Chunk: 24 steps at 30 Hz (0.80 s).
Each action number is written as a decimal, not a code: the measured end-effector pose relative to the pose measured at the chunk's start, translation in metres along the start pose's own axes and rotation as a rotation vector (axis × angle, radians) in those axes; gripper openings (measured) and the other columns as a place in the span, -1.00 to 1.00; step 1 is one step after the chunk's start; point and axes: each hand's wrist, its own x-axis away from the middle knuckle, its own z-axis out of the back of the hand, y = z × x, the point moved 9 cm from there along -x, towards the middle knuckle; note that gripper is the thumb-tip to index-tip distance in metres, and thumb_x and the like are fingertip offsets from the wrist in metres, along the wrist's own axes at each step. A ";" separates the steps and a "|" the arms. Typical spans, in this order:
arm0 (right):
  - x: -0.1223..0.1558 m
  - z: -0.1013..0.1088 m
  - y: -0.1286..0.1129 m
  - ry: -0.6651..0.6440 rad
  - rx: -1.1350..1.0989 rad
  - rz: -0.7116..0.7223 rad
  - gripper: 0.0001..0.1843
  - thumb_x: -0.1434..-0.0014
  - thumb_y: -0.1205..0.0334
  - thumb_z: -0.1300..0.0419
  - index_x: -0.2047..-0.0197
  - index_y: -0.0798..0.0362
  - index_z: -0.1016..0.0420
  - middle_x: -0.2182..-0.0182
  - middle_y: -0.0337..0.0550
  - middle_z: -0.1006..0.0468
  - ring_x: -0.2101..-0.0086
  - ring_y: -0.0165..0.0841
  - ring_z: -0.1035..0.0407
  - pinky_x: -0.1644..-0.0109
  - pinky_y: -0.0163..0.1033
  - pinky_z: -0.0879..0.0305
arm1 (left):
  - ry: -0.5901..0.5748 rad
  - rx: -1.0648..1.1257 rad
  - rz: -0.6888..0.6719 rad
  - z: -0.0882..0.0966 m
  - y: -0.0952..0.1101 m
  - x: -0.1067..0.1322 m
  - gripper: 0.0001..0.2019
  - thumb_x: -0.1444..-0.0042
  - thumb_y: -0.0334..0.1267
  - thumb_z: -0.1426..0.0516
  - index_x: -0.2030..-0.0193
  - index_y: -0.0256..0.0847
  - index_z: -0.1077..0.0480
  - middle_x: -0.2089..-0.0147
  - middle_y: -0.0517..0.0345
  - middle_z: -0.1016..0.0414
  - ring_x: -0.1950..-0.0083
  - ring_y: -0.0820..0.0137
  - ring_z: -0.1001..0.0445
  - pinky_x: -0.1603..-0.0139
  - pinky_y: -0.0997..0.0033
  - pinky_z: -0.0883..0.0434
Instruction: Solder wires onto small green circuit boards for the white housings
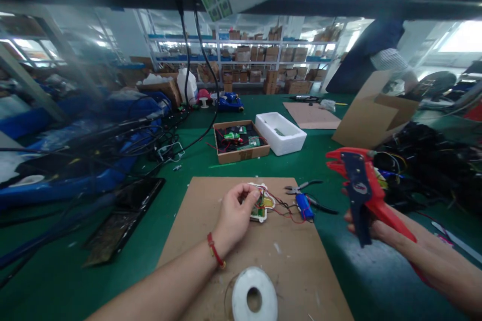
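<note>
My left hand [239,210], a red cord on its wrist, is closed at the left side of a small green circuit board [259,212] with a white frame. Its fingers cover part of the board, and I cannot tell whether they also pinch a wire. Red and black wires run right from the board to a blue battery pack [304,207]. My right hand [371,225] grips red and black wire strippers [359,188], raised over the right side of the bench. Diagonal cutters [305,188] with dark handles lie just behind the battery pack.
A brown board [289,271] carries a white roll [246,306] near me. Behind stand a cardboard tray [243,154] of electronic parts and a white foam box [291,144]. Cables and blue bins [124,160] crowd the left; black cables [425,165] pile up right. Another person [371,55] stands beyond.
</note>
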 end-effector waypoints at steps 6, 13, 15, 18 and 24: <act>0.025 0.086 0.032 0.405 0.769 0.043 -0.25 0.07 -0.19 -0.27 -0.10 0.08 -0.40 0.14 0.36 -0.47 0.22 0.10 -0.38 0.19 0.15 -0.21 | -0.079 0.069 0.036 -0.006 0.000 0.001 -0.83 -0.18 -0.20 -0.14 0.32 -0.28 -0.37 0.35 0.22 -0.42 0.34 0.44 -0.42 0.28 0.33 -0.41; 0.051 0.088 0.021 0.613 1.065 0.245 -0.26 0.06 -0.26 -0.20 -0.11 -0.01 -0.39 0.03 0.30 -0.41 0.04 0.33 -0.22 0.12 0.39 -0.04 | -0.270 0.164 0.107 -0.031 0.007 0.016 -0.81 -0.10 -0.17 -0.18 0.35 -0.27 -0.37 0.42 0.23 -0.41 0.44 0.51 -0.35 0.41 0.47 -0.30; 0.053 0.035 -0.017 0.458 0.914 0.453 -0.34 -0.01 -0.13 -0.22 -0.13 0.01 -0.36 -0.06 0.15 -0.38 -0.06 0.15 -0.20 -0.09 0.28 -0.04 | -0.313 0.182 0.128 -0.038 0.007 0.020 -0.77 -0.07 -0.12 -0.20 0.36 -0.27 -0.37 0.44 0.24 -0.40 0.47 0.53 -0.33 0.45 0.50 -0.27; 0.042 -0.050 -0.064 0.161 0.543 0.563 -0.50 -0.14 0.06 -0.19 -0.15 -0.08 -0.31 -0.12 -0.03 -0.37 -0.13 -0.07 -0.18 -0.21 0.13 -0.02 | -0.330 0.189 0.131 -0.042 0.008 0.025 -0.76 -0.06 -0.11 -0.22 0.36 -0.26 -0.36 0.42 0.24 -0.40 0.45 0.52 -0.34 0.44 0.50 -0.28; -0.013 -0.143 -0.075 -0.081 0.393 0.599 -0.55 -0.05 0.23 -0.28 -0.03 0.10 -0.38 0.15 -0.02 -0.57 0.10 -0.17 -0.41 -0.03 -0.03 -0.22 | -0.275 0.211 0.136 -0.036 0.001 0.027 -0.84 -0.19 -0.22 -0.13 0.32 -0.28 -0.33 0.46 0.31 -0.31 0.52 0.55 -0.29 0.51 0.51 -0.30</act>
